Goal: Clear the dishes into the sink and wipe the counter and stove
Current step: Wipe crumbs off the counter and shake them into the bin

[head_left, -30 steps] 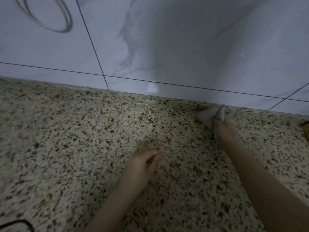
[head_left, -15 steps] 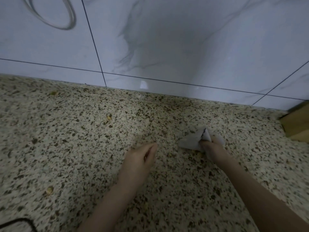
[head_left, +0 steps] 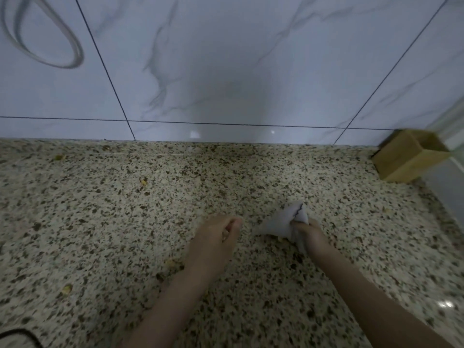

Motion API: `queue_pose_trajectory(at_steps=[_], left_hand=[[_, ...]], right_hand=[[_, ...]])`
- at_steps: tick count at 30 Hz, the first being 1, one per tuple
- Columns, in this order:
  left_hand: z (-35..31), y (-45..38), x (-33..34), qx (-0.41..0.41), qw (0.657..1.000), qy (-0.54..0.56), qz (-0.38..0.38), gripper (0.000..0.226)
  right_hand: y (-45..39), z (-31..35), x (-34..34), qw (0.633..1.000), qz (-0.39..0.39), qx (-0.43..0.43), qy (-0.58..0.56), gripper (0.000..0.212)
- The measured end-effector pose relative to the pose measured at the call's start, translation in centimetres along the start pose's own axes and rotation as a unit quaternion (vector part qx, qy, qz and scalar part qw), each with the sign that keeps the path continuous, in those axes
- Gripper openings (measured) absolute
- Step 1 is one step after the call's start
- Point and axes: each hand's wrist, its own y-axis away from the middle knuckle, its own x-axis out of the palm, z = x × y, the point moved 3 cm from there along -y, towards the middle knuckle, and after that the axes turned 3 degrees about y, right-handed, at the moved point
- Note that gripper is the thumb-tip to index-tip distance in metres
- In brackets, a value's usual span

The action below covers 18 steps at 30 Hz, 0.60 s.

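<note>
Wiping step in hand, by my read: no dishes showing here, only the speckled counter (head_left: 100,222) and the cloth at work on it.

Far left: a dark cable (head_left: 22,335) is curling in at the near corner. Yellowish crumbs (head_left: 66,288) are lying near it, with more specks further back at the left and mid-counter. I'm judging that stretch as not yet wiped.

Centre: my left hand (head_left: 213,237) is resting on the counter, fingers loosely curled inward, gripping nothing I can make out; it looks cupped, possibly to catch crumbs, though I cannot tell.

Just right of it: my right hand (head_left: 310,234) is pinching a bunched white cloth (head_left: 283,223), fingers curled round its rear folds, the cloth's front lying on the stone. Cloth and left hand are near, not touching.

Next move, as I'm judging it: I'm planning to sweep the cloth leftward to gather the scattered crumbs, which means the left hand has to clear out of the path or cup at the counter's near edge.

Room: open stone is running wide to the left and ahead. The tiled wall (head_left: 226,71) is closing the back edge. Far right, a small wooden box (head_left: 401,159) is standing in the corner against the wall, beside a pale vertical surface; that side is tighter.
</note>
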Motion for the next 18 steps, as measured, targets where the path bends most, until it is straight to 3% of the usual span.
queue_pose_trajectory(at_steps=[3, 6, 11, 14, 18], left_hand=[[-1.0, -0.5, 0.6, 0.003, 1.0, 0.016, 0.008, 0.035], [-2.8, -1.0, 1.8, 0.021, 0.999, 0.015, 0.026, 0.035], [-5.2, -1.6, 4.6, 0.025, 0.998, 0.002, 0.063, 0.038], [-7.4, -1.8, 7.3, 0.042, 0.995, -0.015, 0.084, 0.039], [-9.7, -1.9, 10.8, 0.062, 0.993, -0.018, 0.099, 0.04]], right_hand=[[1.0, -0.3, -1.0, 0.987, -0.032, -0.001, -0.16, 0.018], [1.6, -1.0, -2.9, 0.952, -0.042, 0.025, -0.303, 0.043], [3.0, -0.6, -6.4, 0.922, -0.001, 0.004, -0.388, 0.027], [3.6, -1.0, -9.7, 0.911, -0.013, 0.002, -0.412, 0.041], [3.8, -2.2, -14.6, 0.896, -0.043, -0.001, -0.442, 0.036]])
